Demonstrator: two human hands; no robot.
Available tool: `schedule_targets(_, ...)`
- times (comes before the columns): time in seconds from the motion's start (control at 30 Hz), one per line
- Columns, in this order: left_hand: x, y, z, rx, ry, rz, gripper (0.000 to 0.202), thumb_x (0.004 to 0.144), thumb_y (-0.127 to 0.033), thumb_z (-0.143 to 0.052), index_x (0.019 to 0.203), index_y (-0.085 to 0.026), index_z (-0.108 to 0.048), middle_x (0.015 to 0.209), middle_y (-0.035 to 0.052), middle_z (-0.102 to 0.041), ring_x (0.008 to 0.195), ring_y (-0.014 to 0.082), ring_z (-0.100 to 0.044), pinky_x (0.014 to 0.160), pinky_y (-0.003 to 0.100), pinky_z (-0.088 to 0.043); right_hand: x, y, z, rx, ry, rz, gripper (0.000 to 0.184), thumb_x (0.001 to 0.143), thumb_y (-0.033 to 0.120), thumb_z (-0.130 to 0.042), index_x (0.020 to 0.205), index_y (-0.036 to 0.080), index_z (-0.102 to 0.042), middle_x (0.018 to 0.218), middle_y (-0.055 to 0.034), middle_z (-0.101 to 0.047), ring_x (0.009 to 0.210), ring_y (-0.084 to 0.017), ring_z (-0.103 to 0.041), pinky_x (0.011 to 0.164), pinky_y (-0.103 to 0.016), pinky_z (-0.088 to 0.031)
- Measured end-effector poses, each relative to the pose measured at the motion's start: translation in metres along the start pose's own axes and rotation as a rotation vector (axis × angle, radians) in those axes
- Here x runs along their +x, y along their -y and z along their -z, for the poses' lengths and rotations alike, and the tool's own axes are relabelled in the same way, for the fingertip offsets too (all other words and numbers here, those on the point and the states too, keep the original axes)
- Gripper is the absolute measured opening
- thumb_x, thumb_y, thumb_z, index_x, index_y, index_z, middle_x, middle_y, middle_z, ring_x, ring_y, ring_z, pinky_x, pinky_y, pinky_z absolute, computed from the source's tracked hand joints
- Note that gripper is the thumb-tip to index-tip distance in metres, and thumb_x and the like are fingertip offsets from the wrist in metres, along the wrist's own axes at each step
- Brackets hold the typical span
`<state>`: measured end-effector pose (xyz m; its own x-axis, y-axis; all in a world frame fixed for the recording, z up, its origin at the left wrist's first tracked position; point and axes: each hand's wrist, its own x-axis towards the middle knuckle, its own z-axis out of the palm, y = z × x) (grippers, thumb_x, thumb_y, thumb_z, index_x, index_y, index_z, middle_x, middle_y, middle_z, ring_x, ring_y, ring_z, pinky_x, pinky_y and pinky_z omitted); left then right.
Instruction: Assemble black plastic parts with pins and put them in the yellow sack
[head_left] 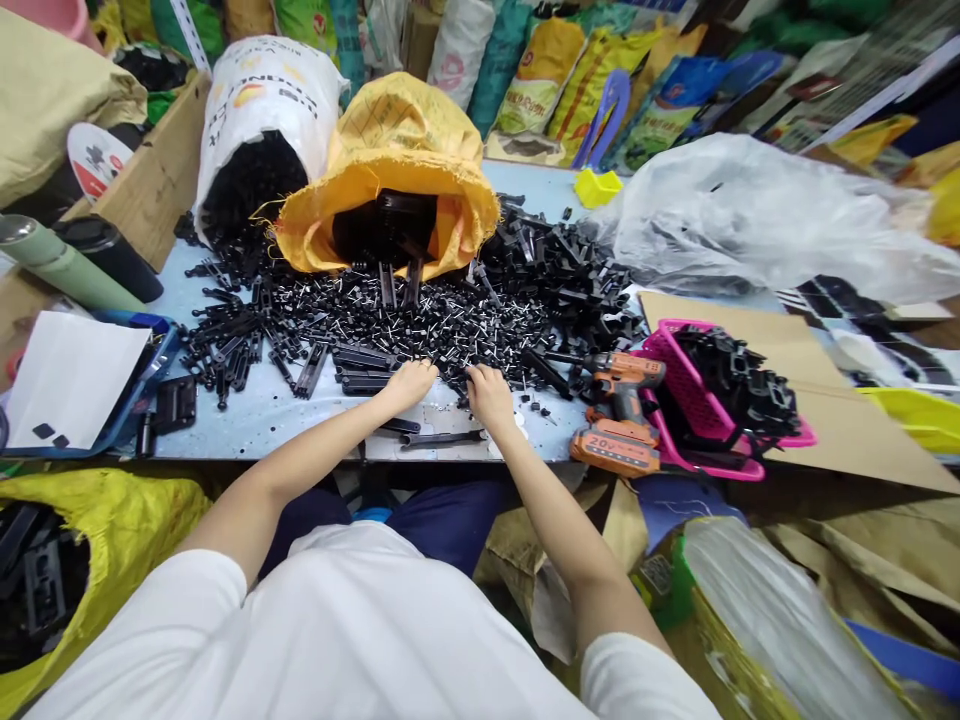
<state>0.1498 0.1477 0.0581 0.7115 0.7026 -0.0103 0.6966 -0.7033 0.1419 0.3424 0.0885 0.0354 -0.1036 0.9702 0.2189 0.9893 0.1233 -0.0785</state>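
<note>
My left hand rests at the near edge of a heap of small black parts with pale pins. Its fingers are bent together at the heap, and what they pinch, if anything, is too small to make out. A little to its right, my right hand reaches the same heap with curled fingers, their tips partly hidden among the parts. Several long black plastic strips lie stacked beside my left hand. In front of both hands, a long dark strip lies near the table edge.
An orange cordless drill lies to the right, beside a pink basket of black parts. Behind the heap, a yellow sack and a white sack spill black pieces. A blue tray and a green bottle stand left.
</note>
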Motion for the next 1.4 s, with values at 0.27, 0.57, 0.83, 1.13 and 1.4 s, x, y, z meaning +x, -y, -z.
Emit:
schedule_targets(0.27,-0.114,0.066,0.022,-0.270,-0.070,0.311,0.029,0.094,-0.031,-0.038,0.088,-0.016,-0.063,0.084,0.0074,-0.061,0.086,0.0196,-0.059,0.078,0.028,-0.044,0.035,-0.009,-0.006,0.054,0.053,0.106,0.021,0.087,0.021,-0.044,0.094,0.013,-0.062,0.091,-0.0124,-0.062,0.088,-0.023,-0.051,0.078,-0.031,-0.037)
schedule_targets(0.57,-0.131,0.053,0.013,-0.070,0.168,0.313,0.032,0.093,-0.027,-0.039,0.090,-0.010,-0.065,0.087,0.0139,-0.064,0.079,0.0229,-0.064,0.074,0.033,-0.048,-0.021,0.046,0.007,0.500,0.004,0.107,0.024,0.090,0.032,-0.045,0.094,0.017,-0.064,0.085,-0.0060,-0.067,0.075,-0.016,-0.062,0.075,-0.028,-0.047)
schedule_targets(0.83,-0.114,0.037,0.013,0.002,0.224,0.270,0.021,0.089,-0.021,-0.049,0.099,-0.006,-0.059,0.085,0.0159,-0.064,0.079,0.0240,-0.065,0.067,0.030,-0.048,-0.042,0.069,0.008,0.473,0.029,0.314,0.025,0.092,0.026,-0.042,0.092,0.016,-0.065,0.092,-0.0096,-0.068,0.087,-0.017,-0.062,0.082,-0.030,-0.049)
schedule_targets(1.13,-0.152,0.042,-0.021,-0.047,-0.242,0.263,0.039,0.094,-0.042,-0.037,0.112,-0.014,-0.057,0.102,0.0142,-0.064,0.096,0.0258,-0.056,0.079,0.037,-0.039,-0.050,0.070,0.004,0.372,0.112,0.408,0.029,0.094,0.021,-0.037,0.105,0.016,-0.063,0.100,-0.0121,-0.065,0.089,-0.019,-0.060,0.081,-0.034,-0.051)
schedule_targets(1.4,-0.161,0.058,-0.036,-0.125,-0.174,0.153,0.036,0.095,-0.030,-0.032,0.118,-0.018,-0.058,0.107,0.0136,-0.066,0.102,0.0244,-0.057,0.083,0.042,-0.037,-0.066,0.058,-0.019,0.351,0.146,0.438,0.040,0.094,0.035,-0.042,0.128,0.018,-0.050,0.118,-0.0125,-0.058,0.103,-0.021,-0.055,0.087,-0.035,-0.047)
